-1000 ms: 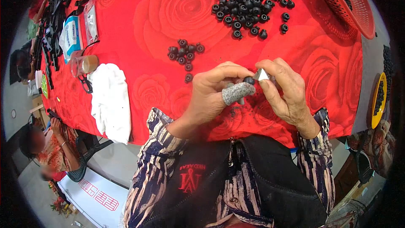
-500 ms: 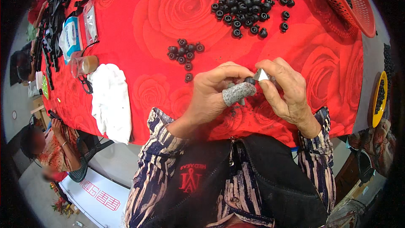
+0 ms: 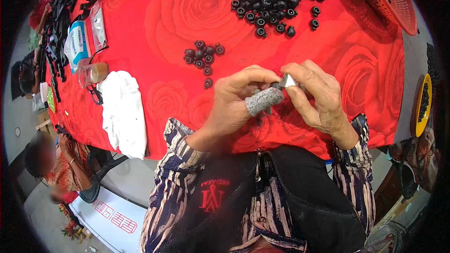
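At my far left a co-worker (image 3: 70, 166) sits beside the red, rose-patterned table (image 3: 176, 7). Black strips (image 3: 52, 49) lie heaped along its upper left side, next to a blue and white packet (image 3: 76, 44) and a flat clear packet (image 3: 98, 26). Below those is a clear cup (image 3: 87, 74) with some brownish liquid, just beside a crumpled white cloth (image 3: 123, 112). Further right lies a small cluster of black knobs (image 3: 200, 54), one of them a little apart at the near end.

Next comes my left hand (image 3: 229, 97), a grey sleeve (image 3: 264, 101) over its thumb; its fingers are closed on a dark piece (image 3: 275, 85), which seems to be another such knob, though my grip hides most of it. Beyond my hands is a larger pile of black knobs (image 3: 266, 3), with a few strays on its right. The fingers of my right hand (image 3: 316, 96) pinch a silvery metal piece (image 3: 288, 81) up against the dark one, above the table. A red perforated basket (image 3: 407, 21) tilts at the upper right, and a yellow plate (image 3: 420, 128) of dark pieces sits at the far right.
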Demonstrator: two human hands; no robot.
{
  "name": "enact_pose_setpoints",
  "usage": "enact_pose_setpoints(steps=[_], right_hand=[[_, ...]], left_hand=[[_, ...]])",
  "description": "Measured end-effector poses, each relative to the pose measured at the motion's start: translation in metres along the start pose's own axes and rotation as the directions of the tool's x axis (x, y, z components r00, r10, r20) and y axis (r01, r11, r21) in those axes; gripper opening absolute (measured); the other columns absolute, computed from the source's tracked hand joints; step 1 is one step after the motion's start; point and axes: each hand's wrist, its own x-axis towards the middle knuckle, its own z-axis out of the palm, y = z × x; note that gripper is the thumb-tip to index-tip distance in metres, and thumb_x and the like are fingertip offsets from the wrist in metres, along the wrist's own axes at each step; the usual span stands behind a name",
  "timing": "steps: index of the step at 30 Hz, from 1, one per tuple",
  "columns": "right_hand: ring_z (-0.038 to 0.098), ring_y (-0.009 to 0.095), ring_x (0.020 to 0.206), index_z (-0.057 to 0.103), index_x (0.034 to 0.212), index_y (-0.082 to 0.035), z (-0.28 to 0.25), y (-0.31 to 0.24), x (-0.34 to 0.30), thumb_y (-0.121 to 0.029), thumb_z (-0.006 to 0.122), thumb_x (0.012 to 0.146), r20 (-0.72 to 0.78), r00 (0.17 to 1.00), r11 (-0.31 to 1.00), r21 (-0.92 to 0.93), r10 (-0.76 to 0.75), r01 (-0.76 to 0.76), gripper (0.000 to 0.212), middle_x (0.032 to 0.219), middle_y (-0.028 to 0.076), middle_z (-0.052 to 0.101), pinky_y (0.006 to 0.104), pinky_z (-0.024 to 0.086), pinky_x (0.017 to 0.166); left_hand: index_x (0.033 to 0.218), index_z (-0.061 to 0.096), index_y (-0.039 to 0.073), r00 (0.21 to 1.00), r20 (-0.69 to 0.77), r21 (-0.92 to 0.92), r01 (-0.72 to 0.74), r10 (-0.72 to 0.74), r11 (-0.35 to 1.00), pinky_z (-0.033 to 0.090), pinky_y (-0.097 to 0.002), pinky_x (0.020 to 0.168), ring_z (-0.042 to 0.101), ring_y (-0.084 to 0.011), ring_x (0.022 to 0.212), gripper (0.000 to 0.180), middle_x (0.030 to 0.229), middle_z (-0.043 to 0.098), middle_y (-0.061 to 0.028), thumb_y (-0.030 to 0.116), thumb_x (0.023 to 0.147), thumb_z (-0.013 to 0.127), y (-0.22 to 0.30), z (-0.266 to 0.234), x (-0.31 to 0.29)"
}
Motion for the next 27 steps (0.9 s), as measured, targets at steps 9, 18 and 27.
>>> enact_pose_setpoints(steps=[9,18,27], right_hand=[[0.051,0.025,0.055,0.056,0.1,0.002,0.0008,0.0012,0.0,0.003,0.062,0.073,-0.015,0.999,1.0,-0.015,-0.028,0.028,0.028,0.071,0.011,0.05,0.0338,0.041,0.049],[0.051,0.024,0.055,0.057,0.1,0.001,-0.0002,0.0005,-0.0003,0.003,0.062,0.073,0.01,1.0,1.0,-0.022,-0.009,0.009,0.027,0.07,0.011,0.05,0.0333,0.041,0.049],[0.054,0.023,0.056,0.058,0.098,0.002,-0.003,0.0036,0.0009,0.001,0.062,0.073,-0.011,0.997,0.989,0.121,0.082,-0.08,0.026,0.072,0.012,0.055,0.0303,0.043,0.051]], left_hand=[[0.103,0.06,-0.002,1.0,-0.006,-0.012,0.025,-0.026,1.0,0.042,-0.0188,0.061,0.049,-0.0055,0.076,0.026,0.087,0.05,-0.0011,-0.001,0.078,0.068,-0.0001,-0.0004,-0.0016],[0.102,0.06,-0.002,0.999,-0.005,-0.005,-0.032,0.032,0.999,0.047,-0.0178,0.056,0.053,-0.0049,0.072,0.023,0.086,0.051,-0.0007,0.002,0.08,0.067,-0.0051,-0.0004,0.0],[0.103,0.059,-0.002,0.998,0.023,0.042,0.049,-0.05,0.998,0.049,-0.0192,0.055,0.058,-0.0068,0.067,0.021,0.086,0.062,-0.0044,0.005,0.083,0.064,-0.0007,-0.0006,-0.0013]])
